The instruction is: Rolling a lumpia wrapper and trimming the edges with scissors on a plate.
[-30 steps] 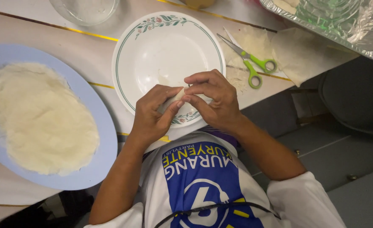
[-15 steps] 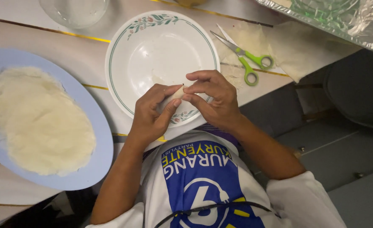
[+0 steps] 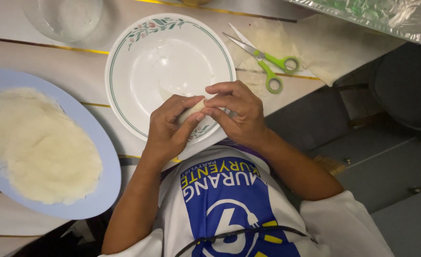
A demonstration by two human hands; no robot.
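Head view: both hands pinch one small pale roll [image 3: 191, 112] at frame centre, over the near rim of the white plate [image 3: 139, 57]. Roll's long axis runs lower left to upper right; only a short stretch shows between the fingertips. Left hand [image 3: 170, 128] grips from below-left, thumb along the roll's underside, fingers curled over the top. Right hand [image 3: 236, 112] closes on the upper-right end, fingertips bunched and touching the left hand's. Both equally near, no gap. Wrists angle in from the bottom of frame, forearms splayed. Outward: green-handled scissors [image 3: 265, 64] upper right on pale sheets [image 3: 325, 47], foil tray [image 3: 386, 19] top right, blue plate [image 3: 103, 157] with a white mound [image 3: 39, 143] at left, glass bowl [image 3: 63, 16] top left.
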